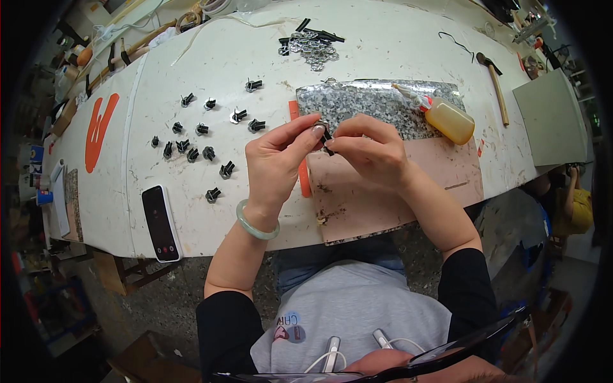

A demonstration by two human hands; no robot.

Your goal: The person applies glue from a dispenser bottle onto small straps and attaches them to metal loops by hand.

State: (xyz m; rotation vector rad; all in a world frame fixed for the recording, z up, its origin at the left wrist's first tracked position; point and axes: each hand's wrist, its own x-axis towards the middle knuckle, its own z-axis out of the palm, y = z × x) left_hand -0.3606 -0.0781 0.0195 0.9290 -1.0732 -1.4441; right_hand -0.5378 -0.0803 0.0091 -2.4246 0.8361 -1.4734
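Above the work board, my left hand [276,159] pinches a small silver metal ring [324,123] between thumb and forefinger. A short black strap [329,150] runs down from the ring, and my right hand [378,152] grips its lower part with the fingertips. How the strap passes through the ring is partly hidden by my fingers. To the left of my hands, several similar black straps with metal rings [239,115] lie scattered on the white table [217,64]. Farther back sits a heap of loose silver rings [314,52] beside loose black strips [328,36].
A speckled stone slab [357,102] adjoins a pinkish board [396,185]. On the slab lies a bottle of yellowish liquid [451,121]. A hammer [497,92] rests at the right, a phone [158,220] at the near left, and orange pieces [101,134] at the far left.
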